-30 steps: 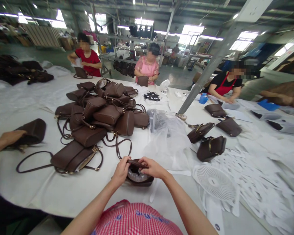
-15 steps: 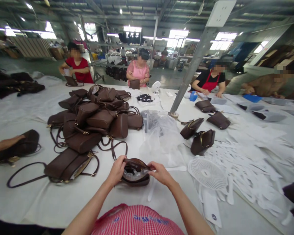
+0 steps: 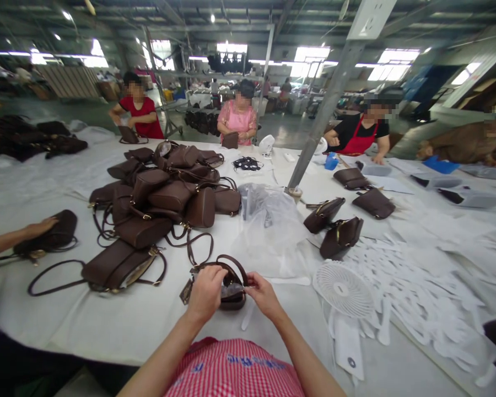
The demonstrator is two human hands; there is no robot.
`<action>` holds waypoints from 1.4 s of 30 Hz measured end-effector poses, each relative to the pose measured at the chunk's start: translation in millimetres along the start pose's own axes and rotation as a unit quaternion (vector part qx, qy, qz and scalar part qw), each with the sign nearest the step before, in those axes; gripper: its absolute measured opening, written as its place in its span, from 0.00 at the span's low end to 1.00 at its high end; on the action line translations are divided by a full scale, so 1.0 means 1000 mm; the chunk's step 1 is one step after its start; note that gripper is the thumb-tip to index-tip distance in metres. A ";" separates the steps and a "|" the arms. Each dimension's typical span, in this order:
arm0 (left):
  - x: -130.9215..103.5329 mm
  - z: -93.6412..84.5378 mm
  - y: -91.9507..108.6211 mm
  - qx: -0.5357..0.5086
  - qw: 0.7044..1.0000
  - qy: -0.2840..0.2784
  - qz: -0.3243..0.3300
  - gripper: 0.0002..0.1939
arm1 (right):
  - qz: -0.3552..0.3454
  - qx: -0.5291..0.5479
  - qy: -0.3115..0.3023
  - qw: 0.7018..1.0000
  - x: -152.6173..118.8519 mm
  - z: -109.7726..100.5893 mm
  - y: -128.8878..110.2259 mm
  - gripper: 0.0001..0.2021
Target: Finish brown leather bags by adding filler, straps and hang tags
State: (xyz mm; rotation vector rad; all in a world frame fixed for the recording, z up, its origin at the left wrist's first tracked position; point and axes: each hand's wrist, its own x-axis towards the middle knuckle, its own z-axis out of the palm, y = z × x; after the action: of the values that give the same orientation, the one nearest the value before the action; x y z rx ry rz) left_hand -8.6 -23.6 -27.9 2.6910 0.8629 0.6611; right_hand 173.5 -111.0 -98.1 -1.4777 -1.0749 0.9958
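I'm watching a pair of bare hands busy at the mouth of a small brown bag (image 3: 233, 304), which sits on the white table (image 3: 74, 325) right in front of the checked apron (image 3: 235, 366). The left hand (image 3: 206, 292) curls over the left side of the opening and seems to grip it, though its fingertips are partly hidden. The right hand (image 3: 259, 291) pinches the right edge, close to where the handle (image 3: 240, 267) comes down. Something greyish and clear, perhaps plastic, shows inside.

I'd judge the step in hand to be working around that opening — straightening or checking it, I can't say which. The next move seems to call for a steady hold at both sides, with the handle clear of the mouth.

Half a second ago the hands were spread to either end and the mouth gaped wide; now they are closer together, the left lies farther over the bag, and the handle arches up between them. Off to the left, a co-worker's hand (image 3: 41, 227) rests on a dark bag (image 3: 64, 229) — much as before — and the heap of brown bags (image 3: 171, 196) looks unchanged.
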 end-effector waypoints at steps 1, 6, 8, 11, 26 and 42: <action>0.001 0.003 0.003 -0.016 0.999 -0.032 -0.003 0.15 | 0.001 0.014 -0.011 1.000 0.000 0.000 0.001 0.12; 0.007 0.012 0.011 -0.136 0.985 -0.104 -0.034 0.15 | -0.002 0.040 -0.047 0.998 -0.002 -0.004 0.000 0.14; 0.009 0.006 0.014 -0.151 0.985 -0.072 -0.048 0.13 | -0.004 0.031 -0.048 0.998 -0.003 -0.006 -0.002 0.12; 0.016 -0.009 0.016 -0.146 0.989 -0.023 -0.021 0.13 | -0.006 0.005 -0.036 0.999 -0.005 -0.007 -0.007 0.10; 0.058 -0.044 -0.045 0.133 0.921 -0.337 0.142 0.07 | -0.014 -0.044 0.002 0.999 -0.007 -0.004 -0.016 0.10; 0.034 0.014 -0.034 -0.003 0.944 0.007 -0.329 0.12 | 0.021 0.012 -0.043 0.999 -0.016 0.021 -0.006 0.09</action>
State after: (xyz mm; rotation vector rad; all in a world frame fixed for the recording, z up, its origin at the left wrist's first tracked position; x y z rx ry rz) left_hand 5.9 22.4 -40.6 2.1669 1.6380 0.5119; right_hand 148.5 -120.6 -94.0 -1.4537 -1.0930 1.1076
